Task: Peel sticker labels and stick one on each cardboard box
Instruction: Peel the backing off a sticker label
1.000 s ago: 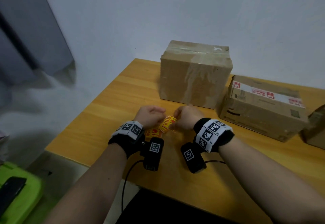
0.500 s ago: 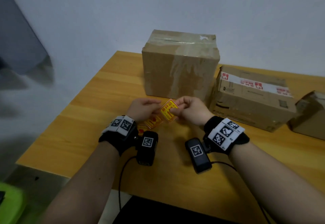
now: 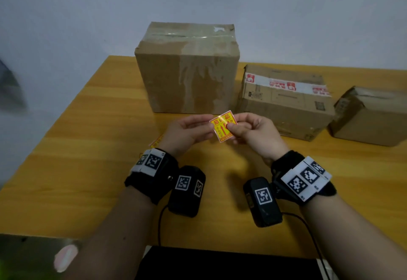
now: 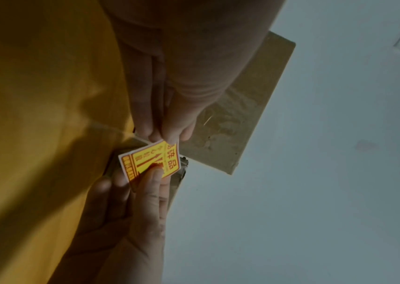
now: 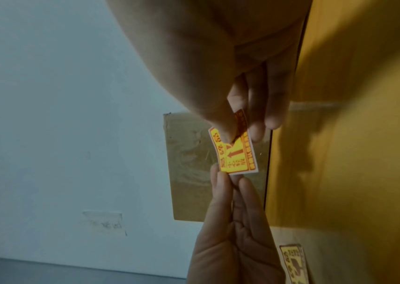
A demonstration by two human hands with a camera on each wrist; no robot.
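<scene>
A yellow and red sticker label [image 3: 222, 128] hangs above the table in front of the tall taped cardboard box [image 3: 187, 70]. My right hand [image 3: 234, 128] pinches its right side, thumb on the printed face [image 5: 225, 132]. My left hand [image 3: 207, 125] pinches its left corner with its fingertips [image 4: 169, 134]. A lower box with red and white tape [image 3: 286, 101] stands to the right, and a third box [image 3: 370, 117] at the far right. In the left wrist view the label [image 4: 152, 163] bends between both hands.
A second sticker [image 3: 156, 141] lies on the wooden table [image 3: 88, 169], half hidden under my left hand; the right wrist view shows this sticker [image 5: 293, 263] too. A white wall stands behind the boxes. The table's front edge is near my forearms.
Both hands have risen off the table with the sticker, which they now hold up between them in front of the tall box. The second sticker stayed on the table.
</scene>
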